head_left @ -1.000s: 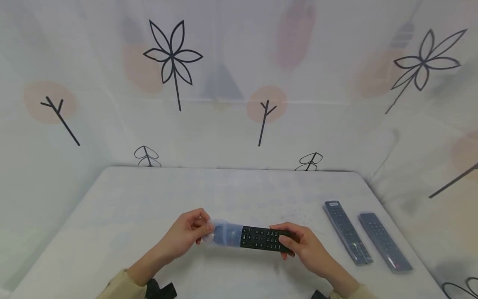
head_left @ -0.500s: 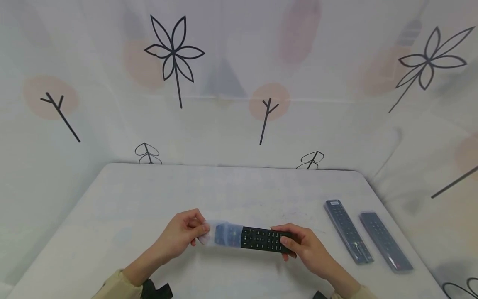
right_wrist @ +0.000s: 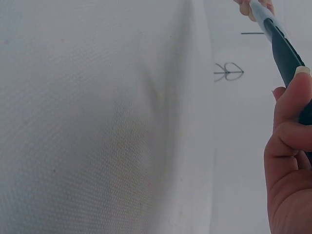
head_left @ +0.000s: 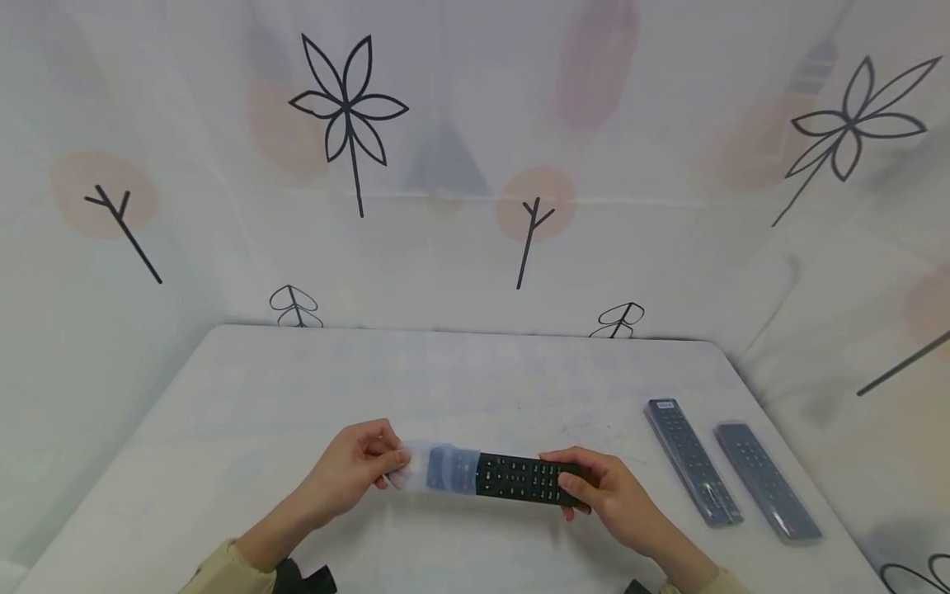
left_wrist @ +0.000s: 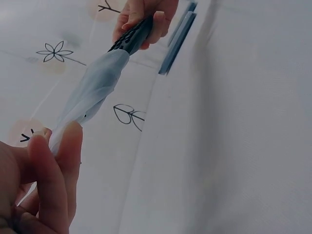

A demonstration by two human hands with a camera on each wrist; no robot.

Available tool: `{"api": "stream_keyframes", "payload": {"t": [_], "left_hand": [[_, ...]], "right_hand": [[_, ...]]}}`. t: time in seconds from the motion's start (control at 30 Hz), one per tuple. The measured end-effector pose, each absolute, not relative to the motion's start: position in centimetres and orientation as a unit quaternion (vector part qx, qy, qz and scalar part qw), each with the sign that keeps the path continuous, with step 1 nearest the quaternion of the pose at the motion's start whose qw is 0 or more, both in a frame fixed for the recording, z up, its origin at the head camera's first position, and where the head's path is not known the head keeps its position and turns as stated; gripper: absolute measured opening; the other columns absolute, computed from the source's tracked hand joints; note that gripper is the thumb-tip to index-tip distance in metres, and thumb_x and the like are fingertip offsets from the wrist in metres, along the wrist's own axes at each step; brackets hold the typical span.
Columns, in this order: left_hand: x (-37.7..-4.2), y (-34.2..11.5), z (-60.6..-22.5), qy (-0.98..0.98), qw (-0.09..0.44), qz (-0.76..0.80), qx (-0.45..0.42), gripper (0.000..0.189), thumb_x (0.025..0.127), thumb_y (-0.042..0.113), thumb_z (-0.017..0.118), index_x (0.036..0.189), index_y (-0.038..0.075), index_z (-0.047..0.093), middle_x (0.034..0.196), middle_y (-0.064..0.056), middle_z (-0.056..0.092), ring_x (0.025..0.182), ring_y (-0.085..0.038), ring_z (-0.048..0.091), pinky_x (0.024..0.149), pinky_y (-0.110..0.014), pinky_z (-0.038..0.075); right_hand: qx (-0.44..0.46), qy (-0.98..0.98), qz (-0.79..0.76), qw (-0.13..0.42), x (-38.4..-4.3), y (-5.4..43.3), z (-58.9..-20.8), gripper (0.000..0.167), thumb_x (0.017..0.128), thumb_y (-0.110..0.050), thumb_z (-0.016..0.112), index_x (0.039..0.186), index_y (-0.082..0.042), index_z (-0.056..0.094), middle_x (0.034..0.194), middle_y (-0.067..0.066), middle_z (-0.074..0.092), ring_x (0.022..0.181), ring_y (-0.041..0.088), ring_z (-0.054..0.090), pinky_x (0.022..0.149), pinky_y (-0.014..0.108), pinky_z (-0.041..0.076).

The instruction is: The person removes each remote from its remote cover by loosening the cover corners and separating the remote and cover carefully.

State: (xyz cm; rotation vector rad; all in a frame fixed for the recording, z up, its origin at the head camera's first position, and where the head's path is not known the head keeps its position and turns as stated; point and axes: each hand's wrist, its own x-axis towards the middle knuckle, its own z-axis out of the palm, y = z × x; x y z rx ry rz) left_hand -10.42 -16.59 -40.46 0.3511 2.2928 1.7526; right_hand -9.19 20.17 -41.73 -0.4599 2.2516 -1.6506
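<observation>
A black remote control [head_left: 519,478] is held level above the table between both hands. Its left part sits inside a translucent plastic sleeve [head_left: 453,470], while the right part with its buttons is bare. My left hand [head_left: 352,472] pinches the loose left end of the sleeve between thumb and fingers. Around the bare right end of the remote, my right hand [head_left: 616,499] grips with the thumb on top. In the left wrist view the sleeve [left_wrist: 95,83] looks creased and stretched towards the left fingers. The right wrist view shows the remote's dark underside [right_wrist: 286,58].
Two more remotes in clear wrapping, one [head_left: 693,462] nearer the middle and another [head_left: 768,481] near the right edge, lie slanted on the white table [head_left: 445,371]. A patterned cloth [head_left: 445,264] hangs behind the table and at its sides.
My left hand has moved left, drawing the sleeve's loose end away from the remote. More empty sleeve shows between the left fingers and the remote. My right hand has barely moved.
</observation>
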Motion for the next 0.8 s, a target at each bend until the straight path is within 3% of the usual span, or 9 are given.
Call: {"api": "stream_keyframes", "payload": {"t": [0.8], "left_hand": [[-10.2,-18.2,-40.2,0.778,0.124,0.607,0.105,0.015,0.094,0.011,0.069,0.092,-0.001,0.061,0.085,-0.011,0.071,0.07,-0.021,0.067,0.057,-0.028,0.052]], "right_hand": [[-0.169,0.791,-0.568,0.153,-9.5,20.3,-41.4,0.033,0.099,-0.009,0.058,0.13,0.0,0.06,0.114,0.02,0.062,0.066,0.024,0.064,0.059,0.026,0.048]]}}
